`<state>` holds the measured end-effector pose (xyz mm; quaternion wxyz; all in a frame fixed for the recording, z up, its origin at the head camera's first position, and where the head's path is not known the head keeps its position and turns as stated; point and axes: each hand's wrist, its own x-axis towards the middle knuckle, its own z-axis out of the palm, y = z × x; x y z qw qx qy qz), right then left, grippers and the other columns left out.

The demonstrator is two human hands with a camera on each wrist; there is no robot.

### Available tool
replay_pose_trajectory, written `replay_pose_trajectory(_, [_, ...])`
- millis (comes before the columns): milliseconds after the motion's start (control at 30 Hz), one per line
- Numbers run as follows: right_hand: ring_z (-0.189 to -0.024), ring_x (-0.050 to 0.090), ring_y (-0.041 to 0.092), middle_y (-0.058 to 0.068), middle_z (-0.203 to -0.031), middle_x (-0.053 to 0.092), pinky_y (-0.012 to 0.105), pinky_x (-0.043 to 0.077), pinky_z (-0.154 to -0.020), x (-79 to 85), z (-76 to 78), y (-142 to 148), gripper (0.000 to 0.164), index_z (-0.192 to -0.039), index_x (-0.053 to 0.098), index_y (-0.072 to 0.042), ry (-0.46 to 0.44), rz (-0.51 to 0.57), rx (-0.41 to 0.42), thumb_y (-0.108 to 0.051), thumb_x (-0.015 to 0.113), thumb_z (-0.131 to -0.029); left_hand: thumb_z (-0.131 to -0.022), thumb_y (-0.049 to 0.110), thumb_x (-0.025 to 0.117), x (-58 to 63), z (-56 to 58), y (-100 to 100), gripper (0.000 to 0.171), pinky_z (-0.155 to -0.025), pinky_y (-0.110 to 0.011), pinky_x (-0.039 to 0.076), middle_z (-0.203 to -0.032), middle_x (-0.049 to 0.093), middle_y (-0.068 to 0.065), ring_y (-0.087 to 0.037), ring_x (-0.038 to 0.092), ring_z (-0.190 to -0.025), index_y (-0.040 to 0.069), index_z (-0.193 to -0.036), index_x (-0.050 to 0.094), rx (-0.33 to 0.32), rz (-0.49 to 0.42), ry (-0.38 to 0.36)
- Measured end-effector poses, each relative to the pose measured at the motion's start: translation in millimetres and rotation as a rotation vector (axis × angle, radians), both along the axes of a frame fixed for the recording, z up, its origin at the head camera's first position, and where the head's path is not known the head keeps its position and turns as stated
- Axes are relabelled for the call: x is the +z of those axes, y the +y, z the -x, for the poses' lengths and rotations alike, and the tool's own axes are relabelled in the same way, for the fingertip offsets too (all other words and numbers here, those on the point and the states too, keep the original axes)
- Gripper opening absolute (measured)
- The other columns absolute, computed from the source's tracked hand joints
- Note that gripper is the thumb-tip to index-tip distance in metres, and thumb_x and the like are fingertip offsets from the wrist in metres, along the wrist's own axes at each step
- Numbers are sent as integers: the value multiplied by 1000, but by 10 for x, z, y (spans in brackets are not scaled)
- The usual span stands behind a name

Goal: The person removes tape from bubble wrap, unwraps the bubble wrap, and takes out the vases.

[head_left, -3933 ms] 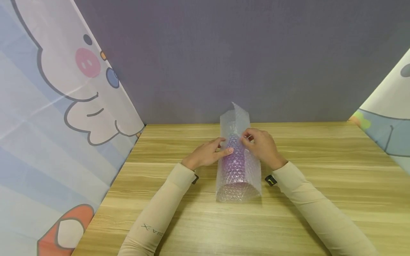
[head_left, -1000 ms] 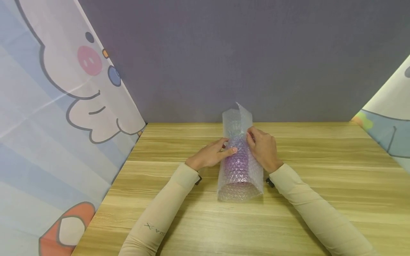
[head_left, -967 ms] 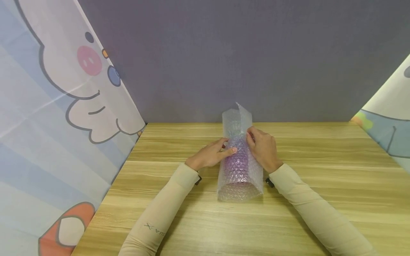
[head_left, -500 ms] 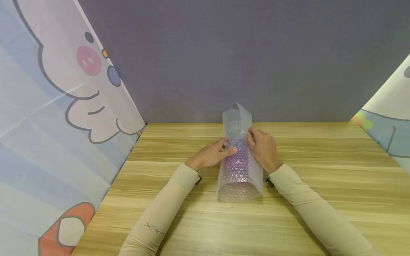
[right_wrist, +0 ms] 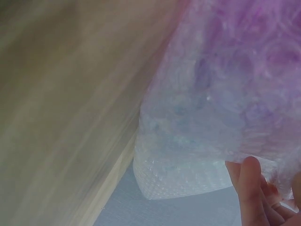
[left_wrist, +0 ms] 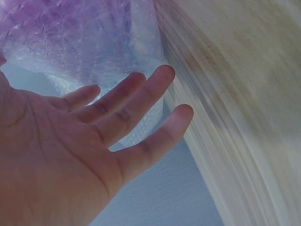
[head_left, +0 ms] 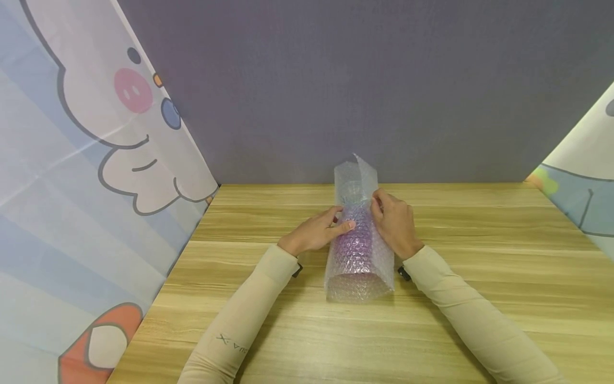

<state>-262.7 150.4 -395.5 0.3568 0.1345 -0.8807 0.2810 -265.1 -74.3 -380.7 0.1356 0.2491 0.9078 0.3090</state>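
A sheet of bubble wrap (head_left: 382, 264) is rolled round a purple, bottle-like thing (head_left: 354, 248) that lies on the table, its exact kind blurred by the wrap. My left hand (head_left: 314, 230) rests against the roll's left side, thumb on top of it. In the left wrist view the fingers (left_wrist: 124, 115) of that hand reach out nearly straight, touching or close beside the wrap. On the right side, my right hand (head_left: 395, 221) pinches the sheet's upper edge between thumb and fingers. The right wrist view catches those fingertips (right_wrist: 251, 172) at the wrap's border.
A wood-grain table (head_left: 479, 256) lies under everything. Behind it rises a grey panel (head_left: 307, 90), close to the roll's far end. Cartoon-printed cloth (head_left: 57, 224) hangs along the left side, and a similar cloth (head_left: 590, 197) on the right.
Since the oldest frame, the right hand's fingers have drawn closer together on the wrap's edge, and the view has shifted slightly. Over the last second almost nothing has moved.
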Motion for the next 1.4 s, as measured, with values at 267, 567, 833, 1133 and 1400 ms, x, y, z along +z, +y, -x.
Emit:
replay_pose_trajectory(267, [-65, 67, 37, 19, -77, 72, 56, 53, -62, -13, 15, 1, 10, -95, 66, -1, -2, 19, -3, -10, 62, -98, -93, 83, 34, 7, -13, 3, 91, -112, -54, 45, -155, 51, -13, -34, 55, -137, 24, -163, 24, 11, 3, -6])
replay_pose_trajectory(567, [-64, 71, 33, 20, -83, 75, 51, 56, -58, 13, 39, 10, 11, -100, 69, -2, 8, -11, 20, -11, 64, -98, -95, 81, 33, 19, -5, 4, 91, -112, -53, 46, -154, 51, -14, -34, 55, -137, 22, -163, 23, 2, 18, 5])
replay_pose_trajectory(833, [-58, 68, 29, 15, -91, 76, 45, 55, -50, 77, 41, 46, 13, -101, 75, -6, 115, -139, 50, -13, 77, -91, -95, 82, 32, 26, -13, 45, 94, -113, -53, 45, -155, 51, -13, -33, 54, -138, 18, -163, 23, 1, 31, -2])
replay_pose_trajectory(1133, [-53, 62, 25, 9, -89, 74, 43, 52, -48, 118, 35, 44, 10, -96, 79, -8, 150, -190, 58, -13, 79, -88, -96, 80, 32, 50, -39, 72, 94, -115, -51, 44, -155, 52, -12, -31, 55, -139, 16, -164, 21, -2, 55, 9])
replay_pose_trajectory(1400, [-51, 57, 25, 11, -85, 71, 41, 49, -46, 111, 38, 33, 9, -96, 74, -4, 134, -183, 41, -12, 71, -93, -97, 79, 32, 61, -55, 85, 94, -116, -52, 43, -155, 51, -13, -31, 53, -140, 14, -164, 21, 1, 57, 16])
